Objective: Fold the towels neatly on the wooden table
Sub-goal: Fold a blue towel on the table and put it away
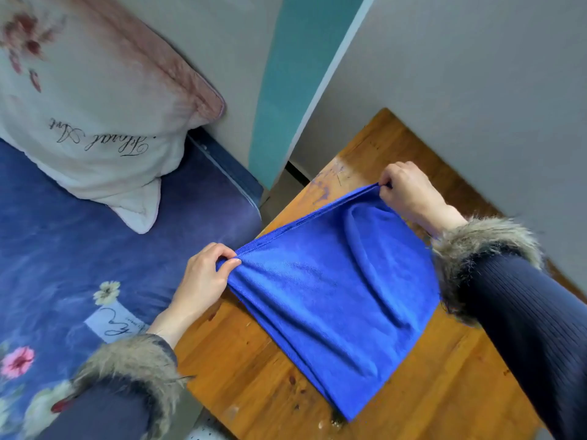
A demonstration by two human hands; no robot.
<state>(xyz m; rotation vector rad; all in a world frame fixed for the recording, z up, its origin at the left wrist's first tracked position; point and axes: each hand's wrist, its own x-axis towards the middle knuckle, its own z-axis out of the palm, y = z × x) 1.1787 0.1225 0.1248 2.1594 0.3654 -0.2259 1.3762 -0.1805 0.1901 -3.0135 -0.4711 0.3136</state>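
Left hand [203,277]: thumb and curled fingers pinch the near-left corner of the bright blue microfibre towel [333,300], layered edges bunched in the grip. Right hand [409,192]: fingers curled, pinching the far corner of the same folded edge. That edge runs taut in a straight line between the two hands and looks lifted a bit off the surface. Rest of towel drapes down toward the camera, doubled over with several layers visible along its left side, lying on the scuffed orange-brown wooden table [254,376]. Soft bulges in the cloth below the right hand. Both wrists wear dark ribbed sleeves with shaggy grey-brown fur cuffs [486,239]. Left of table: dark blue floral bedsheet [79,249] with a white embroidered pillow [95,122] on it. Grey wall with a teal stripe [298,74] behind.
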